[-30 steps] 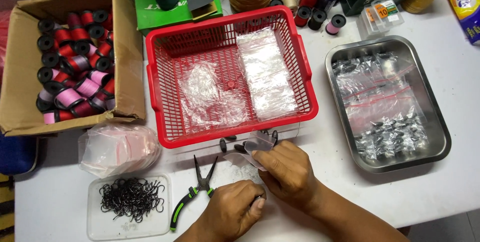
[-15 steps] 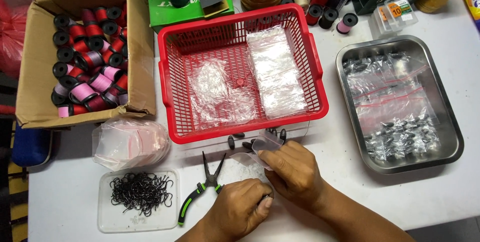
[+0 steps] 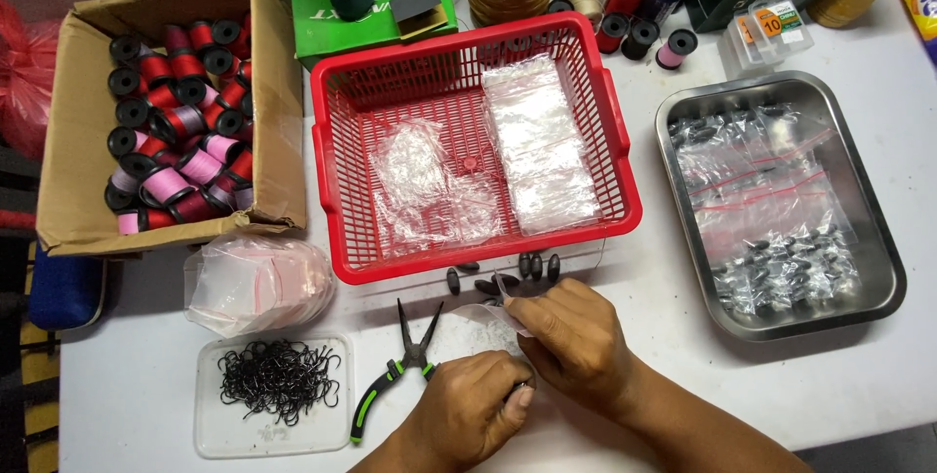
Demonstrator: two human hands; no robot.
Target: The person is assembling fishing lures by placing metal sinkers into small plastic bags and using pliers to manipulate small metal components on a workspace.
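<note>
Table (image 3: 683, 405) carries everything here, white and crowded. Just past the hands stands a red basket (image 3: 337, 190) holding flat clear bags; a steel tray (image 3: 878, 239) of filled bags lies to the right. Both hands meet at the near edge over a small clear bag (image 3: 478, 325). The right hand (image 3: 576, 341) pinches the bag's upper edge, while the left hand (image 3: 478, 410) is closed on its lower end, so the bag runs away from the person. Dark oval sinkers (image 3: 532, 266) lie just beyond the bag's mouth, nearer the right hand. Green-handled pliers (image 3: 400, 370) rest untouched beside the left hand.
</note>
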